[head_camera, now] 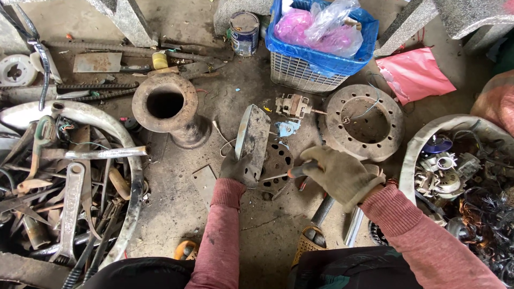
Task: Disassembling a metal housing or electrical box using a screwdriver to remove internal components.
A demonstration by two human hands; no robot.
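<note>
The grimy knitted cloth glove on the left hand [237,170] looks matt and coarse; the right hand [338,174] wears a worn, olive cloth glove. The round perforated metal housing [276,167] is dull and dirt-caked. The rusty cast-iron flanged pipe [167,107] is rough, the blue plastic basket [321,59] smooth, the chrome wrench [69,208] glossy.

A round tin can [244,33] with a blue-and-white label stands far beyond the left hand [239,170]. Pink and clear plastic bags [321,27] fill a blue basket [321,61] beyond the right hand [337,174]; a flat pink bag [415,74] lies further right on the floor.
</note>
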